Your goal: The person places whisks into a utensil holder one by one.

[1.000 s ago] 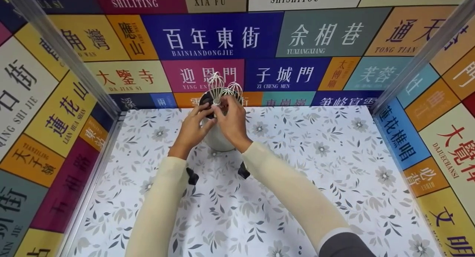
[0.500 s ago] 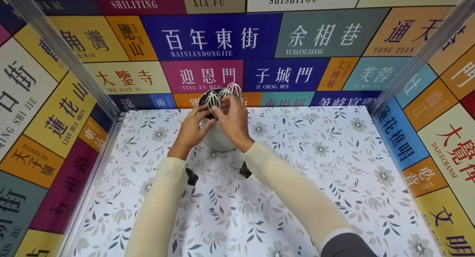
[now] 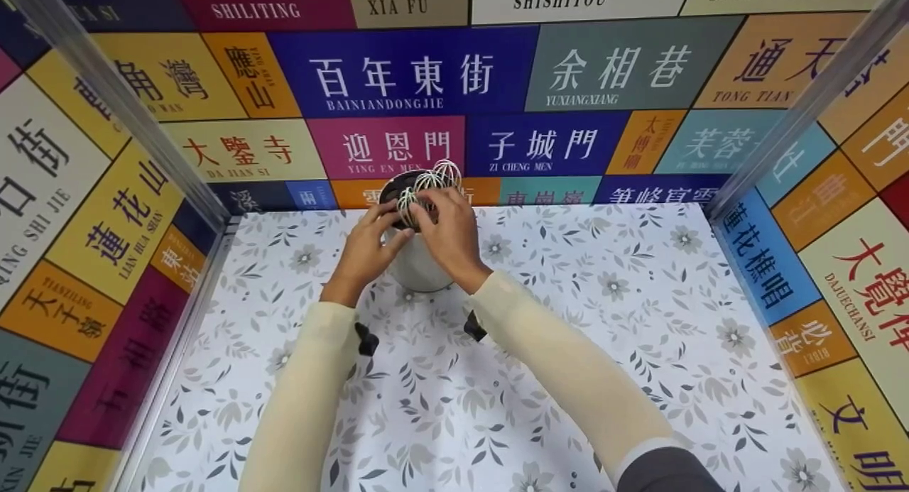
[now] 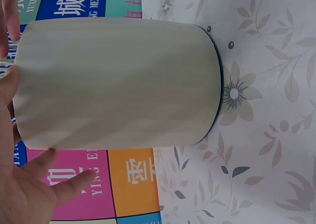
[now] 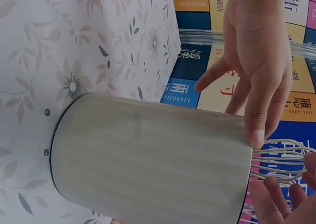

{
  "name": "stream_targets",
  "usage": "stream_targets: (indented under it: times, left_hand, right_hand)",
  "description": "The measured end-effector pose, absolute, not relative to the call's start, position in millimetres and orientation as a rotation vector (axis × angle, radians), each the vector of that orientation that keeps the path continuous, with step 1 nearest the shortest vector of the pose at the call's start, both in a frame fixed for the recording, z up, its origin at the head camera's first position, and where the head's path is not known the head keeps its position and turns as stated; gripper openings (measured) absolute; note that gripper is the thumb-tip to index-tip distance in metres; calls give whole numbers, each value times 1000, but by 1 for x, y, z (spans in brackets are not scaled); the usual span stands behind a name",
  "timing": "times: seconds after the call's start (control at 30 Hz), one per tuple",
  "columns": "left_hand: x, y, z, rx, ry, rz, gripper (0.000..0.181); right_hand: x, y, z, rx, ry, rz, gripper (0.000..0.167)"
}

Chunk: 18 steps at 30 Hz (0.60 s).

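A grey-white, rounded utensil holder (image 3: pixel 422 268) with a dark slotted top (image 3: pixel 393 185) stands upright on the table. My left hand (image 3: pixel 364 247) holds its upper rim from the left; in the right wrist view the thumb lies on the rim and other fingers extend behind it. My right hand (image 3: pixel 452 235) pinches the wire loops of a whisk (image 3: pixel 406 201), set low in the top. More whisk wires (image 3: pixel 447 171) stick up behind it, beside my right fingers. The whisk's handle is hidden inside the holder, and the hands cover part of the top.
The tabletop is covered with a white floral sheet (image 3: pixel 568 378). A back wall panel (image 3: pixel 405 69) with coloured signs rises close behind the holder. Similar side panels (image 3: pixel 92 293) with clear corner posts (image 3: pixel 153 123) flank the table.
The whisk in my right hand has gone down into the holder's top, its loops now much lower. My right hand has lowered slightly; the left hand has stayed at the rim.
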State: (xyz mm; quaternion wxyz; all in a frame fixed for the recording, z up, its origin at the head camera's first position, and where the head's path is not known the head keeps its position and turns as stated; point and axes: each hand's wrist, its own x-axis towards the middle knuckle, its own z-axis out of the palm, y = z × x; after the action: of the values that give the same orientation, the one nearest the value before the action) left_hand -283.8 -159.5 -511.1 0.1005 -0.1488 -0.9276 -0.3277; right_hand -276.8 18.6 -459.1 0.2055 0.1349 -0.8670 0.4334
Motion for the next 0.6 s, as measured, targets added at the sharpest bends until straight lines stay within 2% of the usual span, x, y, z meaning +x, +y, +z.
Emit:
stream_targets:
  times: [0.33,0.6]
  left_hand:
    - [-281,-162,-507,-424,-2771,-983,51]
    - [-276,-165,-496,-402,-2675,-1133,53]
  right_hand:
    - [-273,34,-465,391,-2399,1379,27]
    - [-276,89,-461,365,-2362,1436,33]
